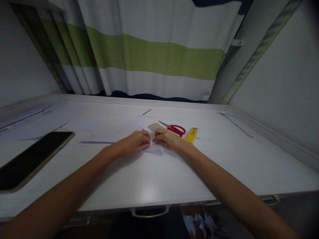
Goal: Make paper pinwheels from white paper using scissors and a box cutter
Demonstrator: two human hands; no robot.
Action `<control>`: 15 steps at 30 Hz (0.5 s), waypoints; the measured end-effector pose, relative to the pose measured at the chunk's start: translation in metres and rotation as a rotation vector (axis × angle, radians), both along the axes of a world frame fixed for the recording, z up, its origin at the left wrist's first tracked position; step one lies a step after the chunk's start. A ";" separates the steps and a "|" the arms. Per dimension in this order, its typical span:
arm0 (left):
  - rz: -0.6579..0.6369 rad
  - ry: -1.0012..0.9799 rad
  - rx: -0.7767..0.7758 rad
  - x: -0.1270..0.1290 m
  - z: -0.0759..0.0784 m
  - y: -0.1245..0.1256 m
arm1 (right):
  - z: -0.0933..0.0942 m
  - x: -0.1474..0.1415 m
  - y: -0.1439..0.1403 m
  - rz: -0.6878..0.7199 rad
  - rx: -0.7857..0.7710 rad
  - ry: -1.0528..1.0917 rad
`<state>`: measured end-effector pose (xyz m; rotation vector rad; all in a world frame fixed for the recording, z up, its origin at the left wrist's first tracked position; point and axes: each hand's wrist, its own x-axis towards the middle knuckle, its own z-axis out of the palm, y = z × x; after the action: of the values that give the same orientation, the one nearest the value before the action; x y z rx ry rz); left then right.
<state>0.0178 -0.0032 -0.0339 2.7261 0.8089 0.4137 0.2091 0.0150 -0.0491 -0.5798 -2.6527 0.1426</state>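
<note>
Both hands pinch a small white paper piece near the middle of the table.

The left hand (pixel 134 143) and right hand (pixel 167 139) each hold a narrow grip on the paper piece (pixel 155 147), fingertips nearly touching. It could tear or crease crooked if the pinches pull apart. The red scissors (pixel 175 128) and yellow cutter (pixel 191 134) lie just beyond the right hand, where a knuckle could knock them.

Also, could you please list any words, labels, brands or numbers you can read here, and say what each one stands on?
None can be read.
Yellow cutter: no print legible; too blurred.
Red-handled scissors: no marking visible.
Phone: screen dark, no text.
White paper under the left hand and right hand: looks blank.
</note>
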 end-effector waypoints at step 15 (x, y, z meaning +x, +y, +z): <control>-0.008 0.094 0.012 -0.001 -0.005 0.000 | 0.004 -0.001 -0.002 -0.033 0.021 -0.130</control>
<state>0.0173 -0.0034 -0.0387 2.7766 0.8219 0.2921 0.2083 0.0127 -0.0450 -0.6460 -2.7646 0.0686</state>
